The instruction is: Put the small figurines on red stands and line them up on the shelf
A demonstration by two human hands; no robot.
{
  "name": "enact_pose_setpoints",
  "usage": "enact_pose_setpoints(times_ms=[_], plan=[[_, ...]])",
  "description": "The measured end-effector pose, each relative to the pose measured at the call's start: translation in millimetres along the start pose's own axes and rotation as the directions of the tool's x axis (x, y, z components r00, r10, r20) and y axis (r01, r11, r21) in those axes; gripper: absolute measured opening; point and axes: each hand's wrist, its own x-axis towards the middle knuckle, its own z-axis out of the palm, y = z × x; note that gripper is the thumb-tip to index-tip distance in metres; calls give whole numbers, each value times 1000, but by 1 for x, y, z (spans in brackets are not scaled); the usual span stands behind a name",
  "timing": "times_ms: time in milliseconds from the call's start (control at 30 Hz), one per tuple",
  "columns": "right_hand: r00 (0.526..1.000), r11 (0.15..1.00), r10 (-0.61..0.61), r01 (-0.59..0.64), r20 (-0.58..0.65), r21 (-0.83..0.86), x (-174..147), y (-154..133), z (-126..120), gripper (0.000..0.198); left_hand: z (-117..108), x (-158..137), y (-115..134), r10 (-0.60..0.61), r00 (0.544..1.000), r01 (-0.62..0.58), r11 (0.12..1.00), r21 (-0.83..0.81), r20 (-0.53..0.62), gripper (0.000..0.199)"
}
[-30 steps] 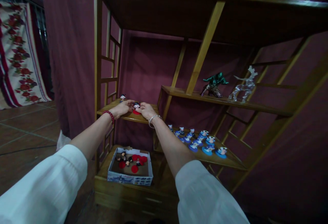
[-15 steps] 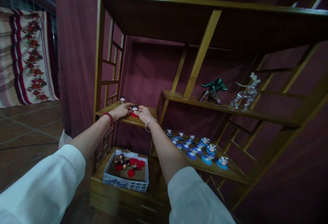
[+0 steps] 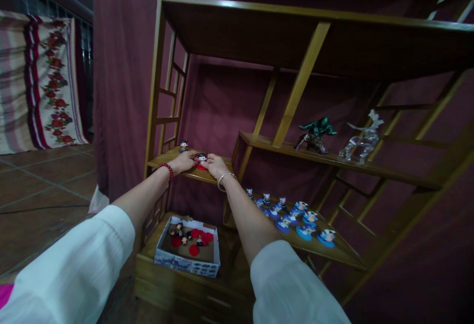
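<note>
On the small left shelf (image 3: 174, 158) stands a black-haired figurine (image 3: 202, 159) on a red round base. My left hand (image 3: 185, 161) grips it from the left side, its fingers closed against it. From the right, my right hand (image 3: 217, 165) pinches the same figurine near its base. Behind my left hand, at the shelf's back left corner, another small dark-haired figurine (image 3: 183, 145) stands upright. Below, an open cardboard box (image 3: 187, 263) holds several loose figurines and red round bases (image 3: 193, 250).
Several blue-based figurines (image 3: 304, 231) stand in rows on the lower right shelf. Above them, a green and bronze statuette (image 3: 316, 135) and a clear deer figure (image 3: 362, 139) occupy the middle shelf. An upright wooden post (image 3: 301, 84) divides the rack.
The whole scene has shifted slightly to the right in view. Both hands stay at the same figurine on the shelf, with little visible movement of it.
</note>
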Motion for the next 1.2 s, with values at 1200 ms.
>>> enact_pose_setpoints(times_ms=[1200], plan=[[1000, 979, -17, 16, -4, -201, 11, 12, 3, 18, -14, -5, -4, 2, 993, -51, 903, 427, 115, 30]])
